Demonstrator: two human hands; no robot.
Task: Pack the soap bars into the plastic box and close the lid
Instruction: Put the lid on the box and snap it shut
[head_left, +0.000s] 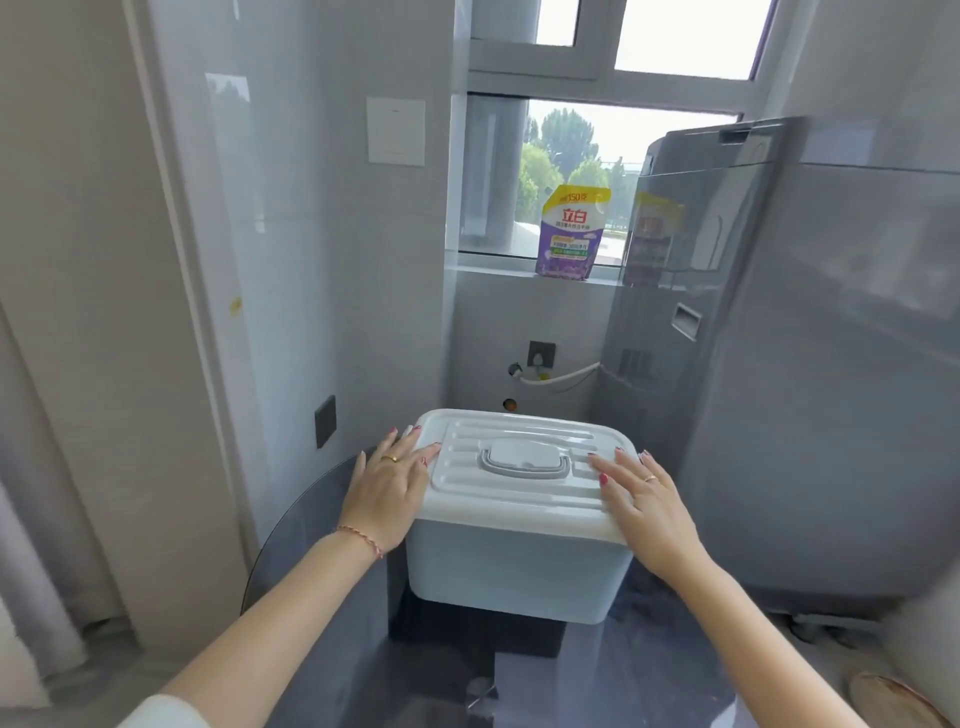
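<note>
A pale blue plastic box stands on a dark round glass table. Its white ribbed lid lies flat on top, with a grey folding handle in the middle. My left hand rests flat against the lid's left edge, fingers spread. Over the lid's right front corner lies my right hand, palm down, fingers spread. No soap bars are visible; the box's inside is hidden by the lid and its opaque walls.
A grey washing machine stands close on the right. A purple and yellow detergent pouch sits on the window sill behind. Tiled walls close in at the left and back, with a tap and hose low on the back wall.
</note>
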